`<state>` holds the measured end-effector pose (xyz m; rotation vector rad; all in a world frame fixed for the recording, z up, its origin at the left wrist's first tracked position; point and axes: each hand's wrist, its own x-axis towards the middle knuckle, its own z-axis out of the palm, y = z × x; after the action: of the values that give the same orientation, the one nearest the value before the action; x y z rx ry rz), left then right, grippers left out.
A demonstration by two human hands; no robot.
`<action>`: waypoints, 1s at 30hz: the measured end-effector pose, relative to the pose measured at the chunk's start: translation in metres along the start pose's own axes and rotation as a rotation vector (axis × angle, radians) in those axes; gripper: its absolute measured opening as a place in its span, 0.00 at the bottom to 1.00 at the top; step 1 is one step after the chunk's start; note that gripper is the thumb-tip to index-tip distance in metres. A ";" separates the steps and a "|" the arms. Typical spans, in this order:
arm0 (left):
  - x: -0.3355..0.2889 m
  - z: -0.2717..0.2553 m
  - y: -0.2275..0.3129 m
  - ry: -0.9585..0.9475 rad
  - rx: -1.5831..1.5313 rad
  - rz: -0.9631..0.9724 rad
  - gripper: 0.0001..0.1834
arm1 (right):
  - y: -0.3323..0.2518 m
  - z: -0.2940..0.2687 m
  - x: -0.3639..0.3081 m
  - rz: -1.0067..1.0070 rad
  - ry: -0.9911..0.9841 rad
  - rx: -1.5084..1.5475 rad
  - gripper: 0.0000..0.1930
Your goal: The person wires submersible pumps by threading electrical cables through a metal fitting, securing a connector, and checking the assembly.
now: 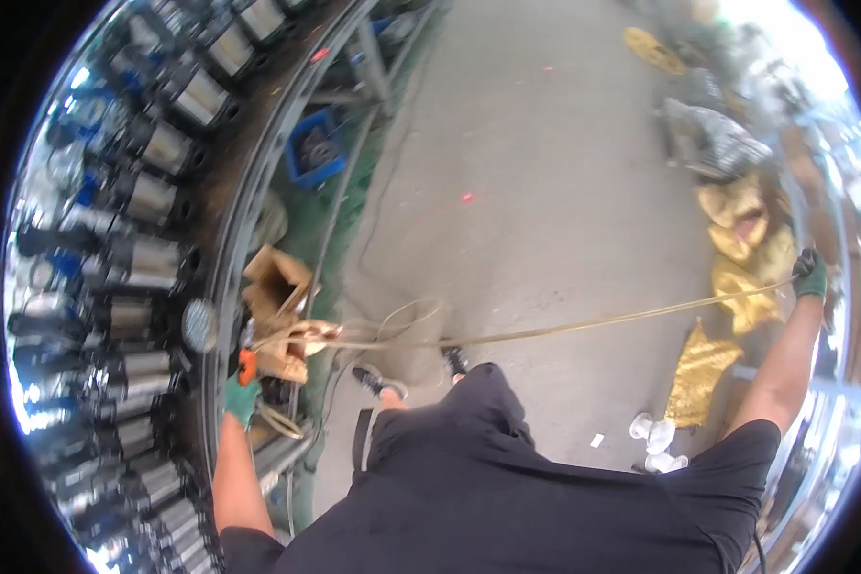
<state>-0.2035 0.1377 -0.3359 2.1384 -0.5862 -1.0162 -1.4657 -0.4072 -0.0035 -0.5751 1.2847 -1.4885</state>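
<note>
My right hand, in a green and dark work glove, is stretched far out to the right and closed on the end of a tan cord. The cord runs nearly taut across my front to the left, where looser loops hang near an open cardboard box. My left hand, in a green glove, is closed around an orange-handled tool beside the bench edge. Blur hides the tool's exact kind and whether the cord touches it. A tan coil hangs just below that hand.
Rows of metal motor-like units fill the bench on the left. A blue crate holds dark parts beneath its frame. Yellow sacks and white spools lie on the floor at right, near a pale blue rack.
</note>
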 end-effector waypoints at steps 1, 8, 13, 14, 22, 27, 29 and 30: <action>0.021 -0.012 -0.011 0.003 0.045 -0.013 0.10 | -0.025 -0.010 -0.032 -0.155 0.122 -0.113 0.08; 0.146 0.114 0.147 0.048 0.116 0.104 0.09 | -0.077 0.061 -0.261 -0.554 0.358 -0.197 0.08; 0.185 0.164 0.225 0.035 0.111 0.154 0.09 | -0.123 0.114 -0.355 -0.664 0.581 -0.236 0.11; 0.192 0.172 0.238 0.021 0.110 0.173 0.09 | -0.131 0.109 -0.366 -0.695 0.584 -0.260 0.12; 0.221 0.175 0.260 0.030 0.079 0.171 0.10 | -0.139 0.208 -0.403 -0.858 0.569 -0.237 0.07; 0.229 0.144 0.229 0.028 -0.010 0.175 0.11 | -0.159 0.230 -0.402 -0.777 0.198 -0.569 0.14; 0.231 0.162 0.232 -0.009 -0.048 0.159 0.11 | -0.163 0.237 -0.413 -0.707 0.158 -0.600 0.19; 0.232 0.166 0.231 -0.010 -0.063 0.139 0.11 | -0.155 0.228 -0.397 -0.758 0.240 -0.761 0.20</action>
<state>-0.2229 -0.2285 -0.3535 2.0088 -0.6888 -0.9570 -1.1947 -0.1619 0.3122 -1.5465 1.9659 -1.6537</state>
